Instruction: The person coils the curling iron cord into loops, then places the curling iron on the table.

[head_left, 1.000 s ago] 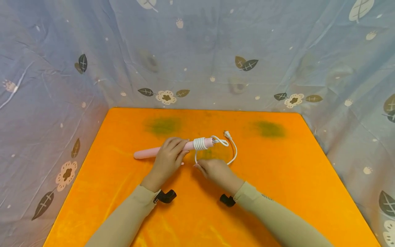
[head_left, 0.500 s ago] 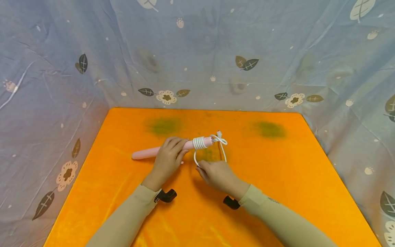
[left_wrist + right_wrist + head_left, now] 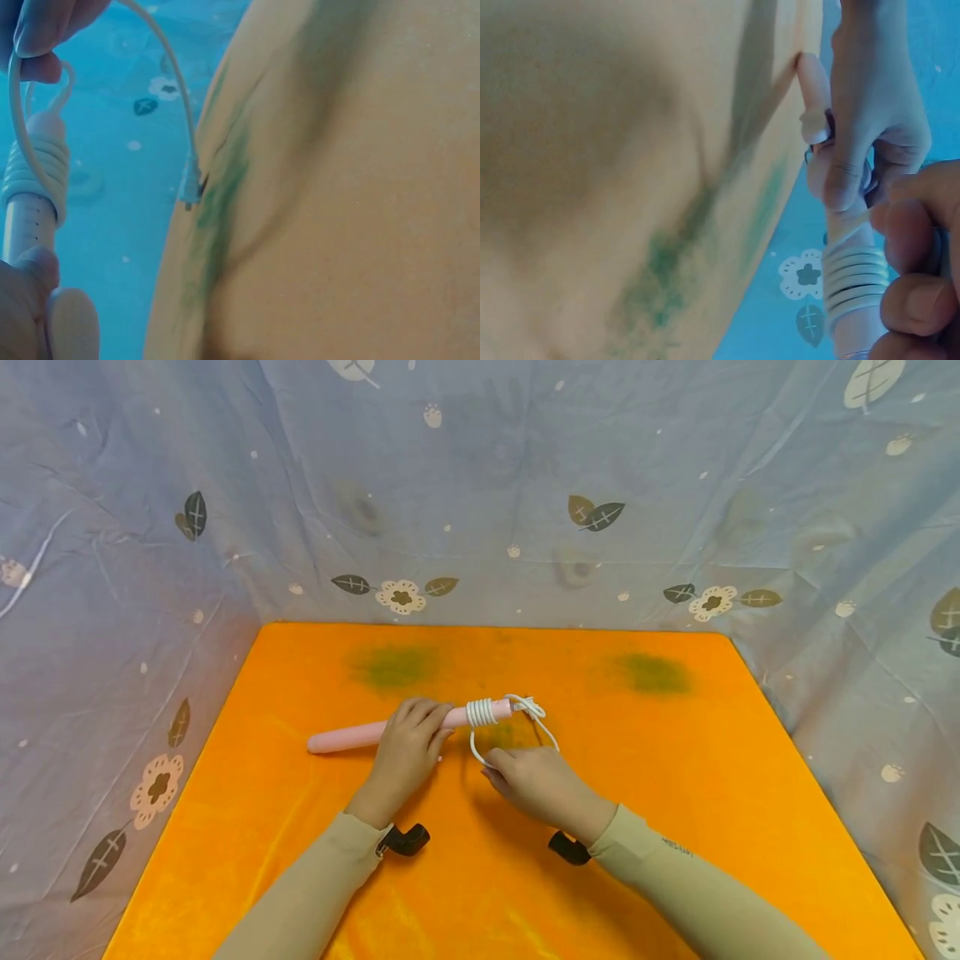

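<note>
A pink curling iron (image 3: 345, 738) slants over the orange table, its barrel pointing left. My left hand (image 3: 405, 745) grips it around the middle. White cord (image 3: 481, 712) runs in several close turns around the handle, right of that hand. My right hand (image 3: 542, 783) pinches the cord just below the turns, with a loop rising from its fingers to the handle. In the left wrist view, the plug (image 3: 190, 182) dangles on the cord's free end. A rounded pale lever (image 3: 73, 324) sits beside the left thumb. In the right wrist view, the wound turns (image 3: 855, 277) lie beside the right fingers.
An orange cloth (image 3: 675, 793) with dark green smudges covers the table. Grey-blue patterned curtains (image 3: 517, 485) hang around its back and sides. A black wrist mount (image 3: 407, 839) sticks out from the left sleeve, another black mount (image 3: 568, 848) from the right.
My right hand has shifted slightly right and toward me, still pinching the cord. The plug has swung left and down, near the handle's end. The curling iron has slid slightly left.
</note>
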`<act>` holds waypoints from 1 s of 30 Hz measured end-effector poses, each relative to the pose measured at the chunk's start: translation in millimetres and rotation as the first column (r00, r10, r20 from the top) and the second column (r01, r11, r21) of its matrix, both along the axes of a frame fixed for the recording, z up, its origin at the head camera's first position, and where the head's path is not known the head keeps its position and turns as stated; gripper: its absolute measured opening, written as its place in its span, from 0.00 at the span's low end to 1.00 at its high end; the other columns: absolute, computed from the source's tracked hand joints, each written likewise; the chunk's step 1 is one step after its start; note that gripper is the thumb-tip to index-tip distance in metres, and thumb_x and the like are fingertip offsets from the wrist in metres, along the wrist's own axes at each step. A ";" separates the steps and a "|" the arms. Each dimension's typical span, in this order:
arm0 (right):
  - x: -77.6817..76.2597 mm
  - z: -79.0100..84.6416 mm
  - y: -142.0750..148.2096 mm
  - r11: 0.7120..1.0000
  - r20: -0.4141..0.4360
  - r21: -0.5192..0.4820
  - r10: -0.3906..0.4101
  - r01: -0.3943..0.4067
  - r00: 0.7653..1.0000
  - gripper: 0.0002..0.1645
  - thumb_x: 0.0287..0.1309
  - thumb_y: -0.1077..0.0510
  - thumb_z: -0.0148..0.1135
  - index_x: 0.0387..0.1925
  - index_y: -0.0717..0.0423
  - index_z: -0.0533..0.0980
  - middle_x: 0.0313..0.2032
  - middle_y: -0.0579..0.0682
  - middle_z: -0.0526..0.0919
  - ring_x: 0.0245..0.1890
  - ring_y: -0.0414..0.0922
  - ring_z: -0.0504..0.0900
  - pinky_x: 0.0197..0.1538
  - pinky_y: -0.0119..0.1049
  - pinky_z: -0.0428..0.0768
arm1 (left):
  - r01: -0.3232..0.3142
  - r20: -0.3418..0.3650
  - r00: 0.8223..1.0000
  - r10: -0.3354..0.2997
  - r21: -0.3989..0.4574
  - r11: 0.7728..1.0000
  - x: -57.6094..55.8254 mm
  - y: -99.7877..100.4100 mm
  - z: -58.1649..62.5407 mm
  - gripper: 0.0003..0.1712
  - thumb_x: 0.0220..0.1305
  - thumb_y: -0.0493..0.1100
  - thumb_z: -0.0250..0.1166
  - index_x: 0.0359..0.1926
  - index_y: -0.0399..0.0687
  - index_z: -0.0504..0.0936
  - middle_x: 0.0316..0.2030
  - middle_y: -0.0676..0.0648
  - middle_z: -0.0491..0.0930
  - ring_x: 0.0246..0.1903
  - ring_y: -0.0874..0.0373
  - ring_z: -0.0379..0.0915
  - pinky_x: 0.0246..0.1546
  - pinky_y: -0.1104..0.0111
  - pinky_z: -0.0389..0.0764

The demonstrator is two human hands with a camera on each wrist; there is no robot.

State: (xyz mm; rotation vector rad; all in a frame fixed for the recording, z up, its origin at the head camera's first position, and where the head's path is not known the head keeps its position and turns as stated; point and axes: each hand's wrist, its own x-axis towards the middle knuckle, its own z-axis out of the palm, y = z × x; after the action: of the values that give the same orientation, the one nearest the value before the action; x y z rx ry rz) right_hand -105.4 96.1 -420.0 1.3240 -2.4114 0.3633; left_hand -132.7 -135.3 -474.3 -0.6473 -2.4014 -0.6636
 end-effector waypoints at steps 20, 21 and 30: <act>-23.0 47.1 -6.3 0.993 0.030 0.114 -0.026 0.022 0.999 0.08 0.57 0.52 0.69 0.30 0.50 0.80 0.22 0.42 0.75 0.18 0.36 0.69 0.22 0.28 0.70 | 0.048 0.043 0.998 -0.044 -0.108 0.993 6.5 3.4 -14.5 0.17 0.63 0.41 0.67 0.53 0.44 0.82 0.45 0.46 0.79 0.50 0.47 0.71 0.53 0.54 0.71; -24.8 49.5 -5.9 0.993 0.031 0.113 -0.022 0.019 0.999 0.09 0.57 0.51 0.70 0.29 0.50 0.79 0.22 0.42 0.74 0.18 0.36 0.68 0.22 0.27 0.70 | 0.057 0.039 0.998 -0.053 -0.116 0.992 7.3 3.3 -15.6 0.17 0.63 0.41 0.68 0.53 0.44 0.82 0.45 0.46 0.79 0.50 0.47 0.71 0.53 0.54 0.71; -44.1 60.0 -2.6 0.993 0.123 0.119 -0.004 -0.011 0.992 0.08 0.57 0.51 0.69 0.30 0.49 0.79 0.25 0.40 0.75 0.21 0.34 0.71 0.26 0.26 0.72 | 0.112 0.026 0.994 -0.110 -0.113 0.987 16.1 1.1 -17.4 0.18 0.61 0.40 0.69 0.52 0.45 0.82 0.46 0.47 0.79 0.50 0.48 0.70 0.54 0.55 0.71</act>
State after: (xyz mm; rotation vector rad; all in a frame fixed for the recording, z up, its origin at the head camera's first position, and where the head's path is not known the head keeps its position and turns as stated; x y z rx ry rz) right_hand -149.5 93.5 -359.9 1.3946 -2.5687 0.3141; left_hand -116.6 -134.2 -491.6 -0.8305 -2.4494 -0.5835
